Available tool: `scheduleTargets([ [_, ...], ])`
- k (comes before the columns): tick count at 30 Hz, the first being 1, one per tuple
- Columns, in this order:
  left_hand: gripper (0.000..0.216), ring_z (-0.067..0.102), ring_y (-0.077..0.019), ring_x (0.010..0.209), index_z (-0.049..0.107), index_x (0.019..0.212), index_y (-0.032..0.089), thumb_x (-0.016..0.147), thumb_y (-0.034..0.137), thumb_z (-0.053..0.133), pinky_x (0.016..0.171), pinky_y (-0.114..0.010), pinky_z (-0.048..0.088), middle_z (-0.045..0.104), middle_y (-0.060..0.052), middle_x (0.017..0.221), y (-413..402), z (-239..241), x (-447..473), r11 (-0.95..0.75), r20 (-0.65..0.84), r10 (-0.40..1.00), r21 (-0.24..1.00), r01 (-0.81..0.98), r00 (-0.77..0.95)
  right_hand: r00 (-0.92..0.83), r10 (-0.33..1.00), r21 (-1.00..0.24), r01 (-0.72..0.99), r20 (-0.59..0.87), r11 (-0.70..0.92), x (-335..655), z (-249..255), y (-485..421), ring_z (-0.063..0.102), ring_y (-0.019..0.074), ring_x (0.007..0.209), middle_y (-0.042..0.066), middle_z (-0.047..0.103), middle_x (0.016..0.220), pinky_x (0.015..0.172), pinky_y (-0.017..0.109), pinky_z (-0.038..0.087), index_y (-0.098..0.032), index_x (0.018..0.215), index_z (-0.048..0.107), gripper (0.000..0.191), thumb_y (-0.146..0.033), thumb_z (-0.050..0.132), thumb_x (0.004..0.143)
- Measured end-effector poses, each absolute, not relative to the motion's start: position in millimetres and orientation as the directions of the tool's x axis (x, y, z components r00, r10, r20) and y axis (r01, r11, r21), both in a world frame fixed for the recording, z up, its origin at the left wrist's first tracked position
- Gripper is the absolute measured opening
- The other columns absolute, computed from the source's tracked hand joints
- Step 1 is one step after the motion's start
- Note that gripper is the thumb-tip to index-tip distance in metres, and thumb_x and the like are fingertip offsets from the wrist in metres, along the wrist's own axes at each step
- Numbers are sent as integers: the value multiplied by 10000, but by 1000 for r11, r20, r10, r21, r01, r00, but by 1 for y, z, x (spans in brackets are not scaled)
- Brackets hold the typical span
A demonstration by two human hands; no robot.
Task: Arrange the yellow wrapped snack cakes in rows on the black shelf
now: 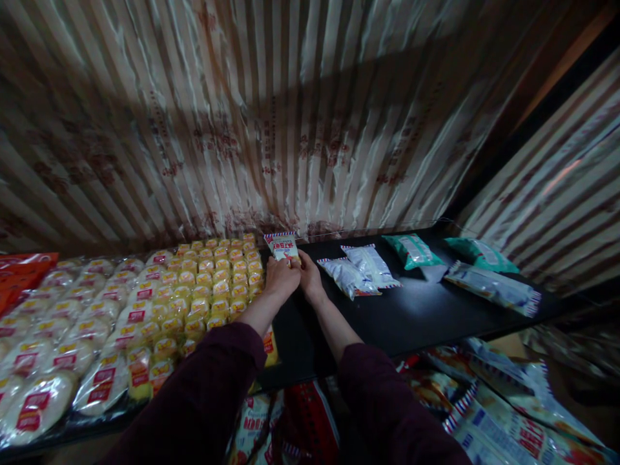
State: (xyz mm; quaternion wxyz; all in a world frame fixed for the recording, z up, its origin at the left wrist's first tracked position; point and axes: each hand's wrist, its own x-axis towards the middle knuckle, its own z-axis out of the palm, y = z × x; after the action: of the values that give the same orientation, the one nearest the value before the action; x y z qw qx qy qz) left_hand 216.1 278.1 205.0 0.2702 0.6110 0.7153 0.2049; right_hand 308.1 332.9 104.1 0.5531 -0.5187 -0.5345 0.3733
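Note:
Both my hands meet at the back of the black shelf (300, 329), on a small snack packet (282, 245) with red print and a striped top edge. The packet stands upright by the striped curtain. My left hand (281, 279) has its fingers closed on the packet's lower front. My right hand (310, 276) grips its lower right side, fingers partly hidden. Left of my hands lie rows of small yellow wrapped cakes (220, 284). To the right, two silvery packets (371, 265) lie overlapping on the shelf.
Round flat white breads (87, 336) in clear wrap fill the shelf's left side, beside an orange bag (24, 274). Two green packets (414, 250) and a long silvery packet (494, 289) lie at the right. Below the front edge are large bags (508, 420). The striped curtain (290, 129) hangs behind.

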Motion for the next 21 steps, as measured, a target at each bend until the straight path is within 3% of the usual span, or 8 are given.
scheduleTargets([
  [5,326,511,-261,1175,683,1052,184,874,276,426,1007,-339,372,565,-128,1242,286,198,215,94,-11,994,552,829,-105,125,970,-975,108,206,193,299,106,341,674,210,904,55,719,1014,864,358,523,-222,1243,578,470,-321,550,785],
  [13,320,522,-234,1161,695,999,190,880,230,400,1048,-338,330,643,-92,1138,293,195,217,0,18,1000,495,869,-10,187,949,-966,111,253,235,299,102,348,660,231,956,74,703,1081,916,387,503,-204,1255,576,531,-345,579,743],
  [21,308,562,-236,1108,694,1017,204,862,242,431,926,-310,422,667,-85,1093,302,191,213,48,0,998,534,844,-57,158,963,-972,122,218,200,298,101,357,668,228,969,66,703,1108,912,372,511,-212,1281,568,538,-343,584,759],
])
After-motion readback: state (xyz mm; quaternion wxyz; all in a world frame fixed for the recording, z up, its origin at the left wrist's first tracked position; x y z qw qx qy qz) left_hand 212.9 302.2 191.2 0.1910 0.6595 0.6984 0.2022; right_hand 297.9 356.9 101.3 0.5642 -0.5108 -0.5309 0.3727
